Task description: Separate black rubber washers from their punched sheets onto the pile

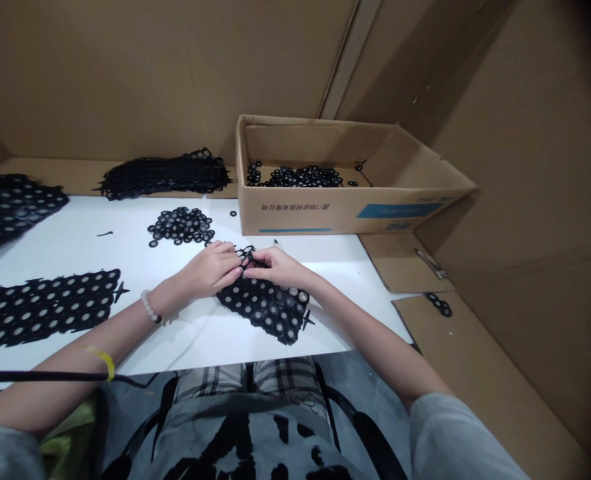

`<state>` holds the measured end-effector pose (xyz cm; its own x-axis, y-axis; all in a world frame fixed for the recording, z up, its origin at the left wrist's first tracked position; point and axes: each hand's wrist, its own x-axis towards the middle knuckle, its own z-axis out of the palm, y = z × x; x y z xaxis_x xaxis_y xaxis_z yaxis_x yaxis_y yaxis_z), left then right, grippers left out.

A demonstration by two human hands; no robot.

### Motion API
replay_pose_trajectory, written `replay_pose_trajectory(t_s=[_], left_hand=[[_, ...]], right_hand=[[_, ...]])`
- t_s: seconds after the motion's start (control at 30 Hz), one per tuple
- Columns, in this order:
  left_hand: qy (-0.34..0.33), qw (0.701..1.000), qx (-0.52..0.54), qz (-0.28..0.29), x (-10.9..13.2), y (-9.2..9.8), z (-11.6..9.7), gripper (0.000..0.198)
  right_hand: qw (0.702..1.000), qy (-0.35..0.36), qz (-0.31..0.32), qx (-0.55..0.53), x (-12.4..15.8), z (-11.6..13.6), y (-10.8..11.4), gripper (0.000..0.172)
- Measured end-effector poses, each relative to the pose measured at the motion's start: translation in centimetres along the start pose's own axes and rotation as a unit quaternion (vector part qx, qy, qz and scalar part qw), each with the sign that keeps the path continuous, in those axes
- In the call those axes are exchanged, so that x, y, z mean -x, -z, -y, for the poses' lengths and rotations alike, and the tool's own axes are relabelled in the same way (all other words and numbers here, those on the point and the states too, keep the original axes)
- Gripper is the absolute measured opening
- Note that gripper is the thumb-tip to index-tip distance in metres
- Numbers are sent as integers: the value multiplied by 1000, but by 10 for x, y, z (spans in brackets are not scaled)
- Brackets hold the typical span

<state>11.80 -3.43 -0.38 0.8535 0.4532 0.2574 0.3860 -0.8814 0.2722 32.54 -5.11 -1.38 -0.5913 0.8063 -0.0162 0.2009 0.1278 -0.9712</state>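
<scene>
A black sheet of joined rings with pale centres point(265, 307) lies on the white table in front of me, slightly askew. At its far left corner my left hand point(218, 270) is closed, the fingers bent and the thumb pressed in on the sheet's edge. Facing it, my right hand point(278, 268) pinches at the same far edge between thumb and fingers. Some black ring pieces point(246, 252) stick up between the two hands. My fingertips partly hide what is held there. A heap of loose black rings point(181, 225) lies just beyond my left hand.
An open cardboard box point(300, 210) holding more black rings point(305, 177) stands at the back. Another ring sheet point(45, 307) lies at left, with a stack of sheets point(165, 175) behind. A black cable point(40, 377) crosses my left forearm. Cardboard walls point(150, 73) surround the table.
</scene>
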Motion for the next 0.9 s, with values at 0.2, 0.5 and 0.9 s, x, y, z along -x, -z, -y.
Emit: replay_pose_trajectory(t_s=[0.2, 0.5, 0.9], left_hand=[[22, 993, 114, -23, 0, -2, -1, 43], [6, 980, 185, -68, -2, -7, -6, 46], [30, 993, 114, -15, -3, 5, -3, 29]], right_hand=[[999, 30, 15, 5, 1, 2, 0, 24], [998, 51, 28, -10, 3, 2, 0, 24], [998, 58, -3, -17, 1, 1, -1, 24]])
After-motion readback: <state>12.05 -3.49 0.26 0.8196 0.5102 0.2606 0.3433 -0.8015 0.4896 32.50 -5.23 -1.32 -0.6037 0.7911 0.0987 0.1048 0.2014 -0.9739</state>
